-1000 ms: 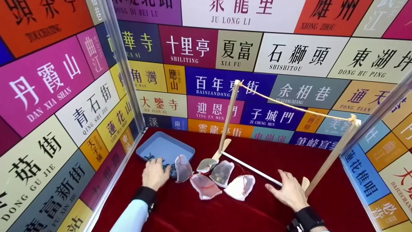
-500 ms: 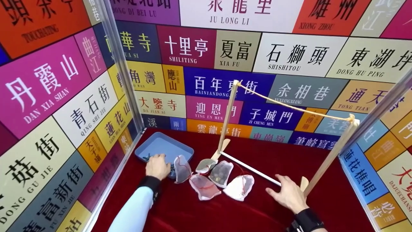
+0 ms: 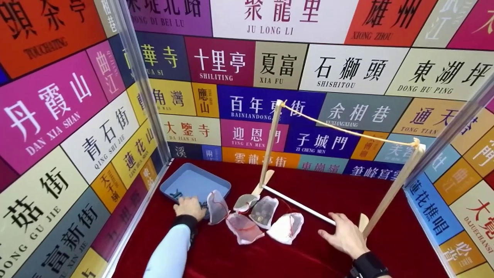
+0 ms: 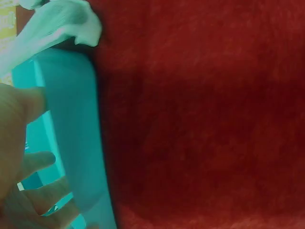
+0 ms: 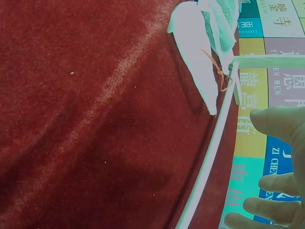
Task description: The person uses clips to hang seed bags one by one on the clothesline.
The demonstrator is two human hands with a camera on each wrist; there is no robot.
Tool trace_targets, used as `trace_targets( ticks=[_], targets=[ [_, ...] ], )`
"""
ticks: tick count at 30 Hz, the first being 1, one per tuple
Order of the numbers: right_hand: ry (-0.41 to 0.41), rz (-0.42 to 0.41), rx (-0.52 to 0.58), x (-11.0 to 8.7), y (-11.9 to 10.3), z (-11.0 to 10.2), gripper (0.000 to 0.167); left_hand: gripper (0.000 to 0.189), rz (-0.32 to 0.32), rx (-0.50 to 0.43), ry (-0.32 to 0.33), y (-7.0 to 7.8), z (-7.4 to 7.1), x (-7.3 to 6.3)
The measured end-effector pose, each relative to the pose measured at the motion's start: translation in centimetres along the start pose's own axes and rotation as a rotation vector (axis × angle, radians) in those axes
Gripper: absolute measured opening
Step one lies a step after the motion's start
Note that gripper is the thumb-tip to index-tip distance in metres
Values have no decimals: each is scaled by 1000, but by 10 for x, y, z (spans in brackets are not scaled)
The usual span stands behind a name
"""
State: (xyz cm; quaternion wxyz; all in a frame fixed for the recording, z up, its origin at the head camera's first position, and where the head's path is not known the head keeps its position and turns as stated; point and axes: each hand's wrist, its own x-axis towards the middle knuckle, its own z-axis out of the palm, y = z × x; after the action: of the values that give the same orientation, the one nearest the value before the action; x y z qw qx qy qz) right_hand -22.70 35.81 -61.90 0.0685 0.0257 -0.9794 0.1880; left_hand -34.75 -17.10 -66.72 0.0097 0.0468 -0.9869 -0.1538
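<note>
My left hand (image 3: 190,208) reaches over the near rim of a blue tray (image 3: 200,177). Small dark green pieces (image 3: 176,194) lie in the tray, partly hidden by the hand; they are too small to identify. In the left wrist view the thumb and fingers (image 4: 38,162) are spread apart across the tray wall, with no held thing visible. My right hand (image 3: 345,235) has loosely spread fingers beside the right end of a white rod (image 3: 297,204), the low crossbar of a wooden frame (image 3: 393,191); contact cannot be told.
Several small mesh pouches with red cords, including a pink one (image 3: 244,229) and a white one (image 3: 283,229), lie between the hands on red cloth (image 3: 231,262). A yellow string (image 3: 347,129) spans the frame's two posts. Printed panels (image 3: 355,69) enclose the back and sides.
My left hand has drawn slightly back toward the tray's near rim, its wrist turning. The right hand stays beside the rod. The head view has tilted up a little.
</note>
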Motion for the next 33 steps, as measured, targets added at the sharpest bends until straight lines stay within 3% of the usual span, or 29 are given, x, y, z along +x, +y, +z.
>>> trace_targets(
  ticks=[6,13,18,25,33],
  targets=[
    [5,-6,6,1,-3,4,79,49,-21,3,4,5,15,2],
    [8,-3,24,-2,-10,5,77,37,10,29,-26,11,25,10],
    [11,-3,43,0,-12,3,73,38,-4,10,-20,17,22,12],
    [-6,6,49,0,-11,4,66,46,-20,-35,-36,13,14,12],
    [-16,-10,79,1,-13,3,60,36,-7,-114,94,5,16,13]
  ],
)
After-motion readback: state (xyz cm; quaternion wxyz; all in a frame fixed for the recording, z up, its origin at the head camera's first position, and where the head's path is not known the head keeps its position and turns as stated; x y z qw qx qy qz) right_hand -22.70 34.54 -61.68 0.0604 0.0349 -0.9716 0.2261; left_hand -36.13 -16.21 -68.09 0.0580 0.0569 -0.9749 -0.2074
